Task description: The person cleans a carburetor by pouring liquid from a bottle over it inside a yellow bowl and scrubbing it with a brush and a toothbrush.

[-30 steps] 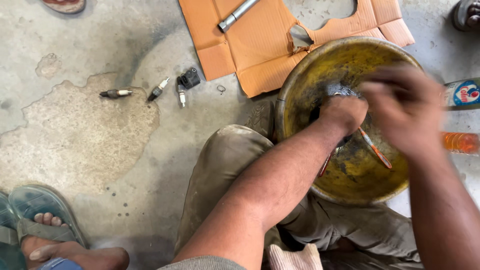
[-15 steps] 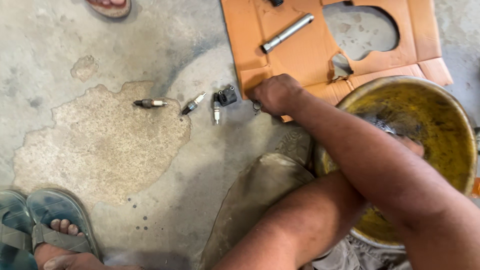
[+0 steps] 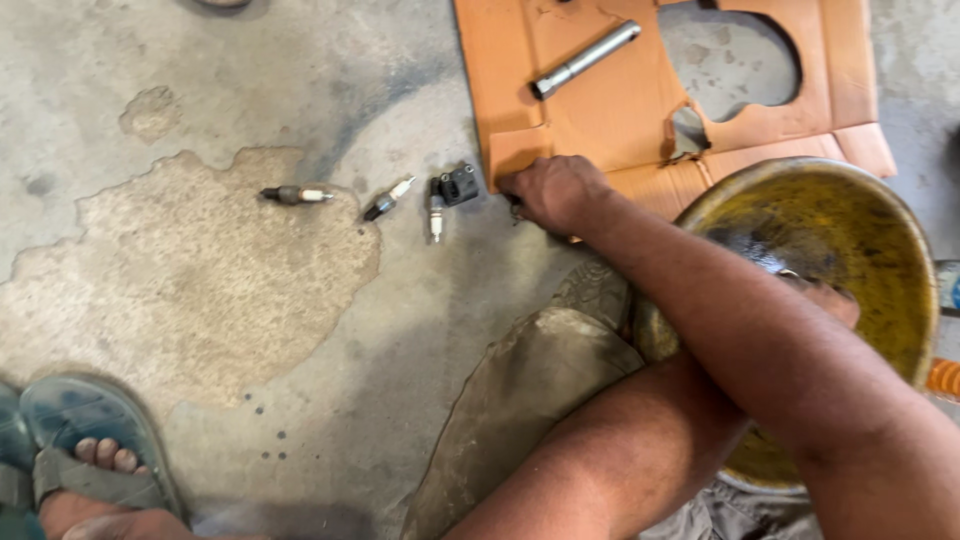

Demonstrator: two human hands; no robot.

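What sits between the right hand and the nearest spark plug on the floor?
Only a small black part, lying beside the spark plug at its upper end, on the side toward the right hand. Otherwise bare concrete floor separates them.

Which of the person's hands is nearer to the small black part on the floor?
The right hand, knuckles just right of the small black part. The left hand is far off in the yellow bowl, mostly hidden.

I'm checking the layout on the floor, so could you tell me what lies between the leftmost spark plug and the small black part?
In the head view, a second spark plug lies between the leftmost spark plug and the small black part, on bare concrete.
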